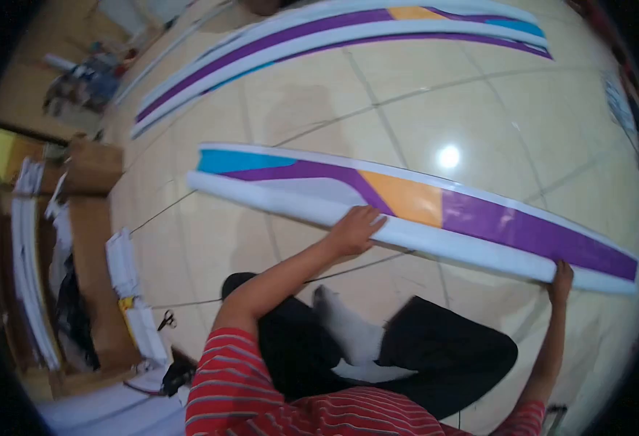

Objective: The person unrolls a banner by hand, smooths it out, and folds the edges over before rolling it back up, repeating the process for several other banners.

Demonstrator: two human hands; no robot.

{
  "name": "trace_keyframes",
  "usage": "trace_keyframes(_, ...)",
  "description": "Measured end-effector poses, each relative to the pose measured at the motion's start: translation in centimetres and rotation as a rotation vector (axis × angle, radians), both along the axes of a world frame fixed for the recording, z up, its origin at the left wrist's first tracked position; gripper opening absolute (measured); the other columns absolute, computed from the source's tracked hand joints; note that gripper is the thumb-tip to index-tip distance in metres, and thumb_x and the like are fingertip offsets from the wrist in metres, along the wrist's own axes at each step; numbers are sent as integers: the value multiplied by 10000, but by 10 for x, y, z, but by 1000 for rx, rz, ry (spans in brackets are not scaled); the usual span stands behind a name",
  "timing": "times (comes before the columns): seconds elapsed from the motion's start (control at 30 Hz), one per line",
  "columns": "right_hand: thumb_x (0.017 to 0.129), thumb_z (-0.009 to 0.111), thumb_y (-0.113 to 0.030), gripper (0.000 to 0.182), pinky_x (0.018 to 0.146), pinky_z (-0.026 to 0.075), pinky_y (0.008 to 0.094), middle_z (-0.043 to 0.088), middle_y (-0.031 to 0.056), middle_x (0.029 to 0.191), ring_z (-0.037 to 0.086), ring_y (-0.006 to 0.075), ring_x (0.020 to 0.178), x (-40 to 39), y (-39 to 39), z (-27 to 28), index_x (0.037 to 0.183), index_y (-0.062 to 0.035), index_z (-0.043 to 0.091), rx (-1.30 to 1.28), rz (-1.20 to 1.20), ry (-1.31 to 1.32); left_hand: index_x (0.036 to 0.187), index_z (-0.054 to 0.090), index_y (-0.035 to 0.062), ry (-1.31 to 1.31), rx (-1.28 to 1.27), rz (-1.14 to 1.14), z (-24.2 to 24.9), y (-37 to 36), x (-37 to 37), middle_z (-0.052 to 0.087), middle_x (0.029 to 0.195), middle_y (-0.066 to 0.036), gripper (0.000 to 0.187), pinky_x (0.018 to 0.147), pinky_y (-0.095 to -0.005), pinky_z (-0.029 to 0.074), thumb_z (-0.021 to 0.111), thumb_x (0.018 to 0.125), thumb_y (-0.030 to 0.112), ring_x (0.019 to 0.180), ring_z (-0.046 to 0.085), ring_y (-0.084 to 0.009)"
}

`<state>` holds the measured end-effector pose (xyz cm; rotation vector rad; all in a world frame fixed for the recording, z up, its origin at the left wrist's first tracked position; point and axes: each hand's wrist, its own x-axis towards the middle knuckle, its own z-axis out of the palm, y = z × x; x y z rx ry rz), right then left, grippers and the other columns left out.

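A long printed banner (494,219) in purple, orange, blue and white lies across the floor in front of my folded legs. Its near side forms a thick white roll (450,243), while a strip of the print stays flat beyond it. Around the middle of the roll, my left hand (358,229) presses with its fingers curled over the top. My right hand (563,280) grips the same roll close to its right end. Both thumbs and the undersides of the hands are largely hidden.
Farther off lies another long banner (298,45) with similar colours, partly rolled. Scissors (167,320) rest on the tiles at my left, beside white folded packets (123,265). A cardboard box (90,291) and long white rolls (29,254) stand farther left.
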<state>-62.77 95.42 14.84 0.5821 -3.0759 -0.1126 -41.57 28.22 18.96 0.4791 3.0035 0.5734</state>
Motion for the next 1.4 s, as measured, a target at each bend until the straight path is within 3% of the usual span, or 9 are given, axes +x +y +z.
trace_keyframes(0.17,694,726,-81,555,1025,408,474,564,141,1309,496,362,1237,-79,-5,41,1233,-123,596,272,9,-388,1114,654,52,-436,334,169,20,-26,-52,647,1157,-167,437,957,-399,472,700,724,244,1099,598,-323)
trace_keyframes(0.27,793,749,-276,567,1026,402,485,545,165,1337,472,364,1264,-117,25,21,1306,-127,559,-261,168,-56,1243,557,58,-151,-80,157,39,-30,-76,576,1235,-209,633,1014,-493,397,736,693,314,1176,517,-384)
trace_keyframes(0.33,709,796,-273,750,1118,348,459,485,132,1413,386,363,1349,-118,-7,21,1381,-150,487,89,-62,-430,1298,501,68,-177,-113,95,33,-26,-80,540,1247,-212,729,1011,-503,389,755,650,283,1168,499,-391)
trace_keyframes(0.47,677,731,-101,726,1054,268,718,426,79,1473,341,341,1387,-87,-55,41,1348,-289,527,53,-192,-346,1277,493,31,-170,-186,98,17,-28,-91,548,1180,-213,745,954,-490,428,739,592,188,1104,515,-396)
trace_keyframes(0.6,738,670,-338,609,1085,216,700,352,90,1524,238,388,1429,-84,-55,39,1333,-293,550,-111,-279,-396,1147,535,-16,-155,-193,39,-7,-62,-83,579,1052,-233,621,872,-500,443,725,607,223,978,548,-413)
trace_keyframes(0.77,794,639,-535,830,1122,277,548,184,346,1514,244,460,1403,-40,-71,21,1488,-178,354,-495,-1033,158,1081,549,-20,-195,-222,184,-10,-173,36,589,1014,-239,552,875,-521,431,689,594,199,955,545,-449)
trace_keyframes(1.0,790,669,-447,774,1149,214,523,163,388,1492,212,516,1382,-17,-241,-23,1439,-113,412,-579,-862,199,1113,605,-19,-521,-11,551,41,-256,236,639,983,-279,602,860,-515,473,747,585,234,963,589,-462)
trace_keyframes(1.13,787,674,-428,767,1144,230,524,175,403,1484,241,522,1377,-81,-333,-10,1430,-98,420,-701,-619,135,1144,576,-66,-241,-127,520,7,-286,317,617,1047,-290,674,907,-512,446,788,606,281,1003,567,-477)
trace_keyframes(1.4,804,704,-301,778,1110,334,492,141,337,1531,289,498,1377,-94,-414,16,1471,-133,341,-1039,-240,21,1150,513,-92,-50,-120,464,-38,-189,135,574,1065,-300,738,895,-542,447,743,582,319,1018,549,-472)
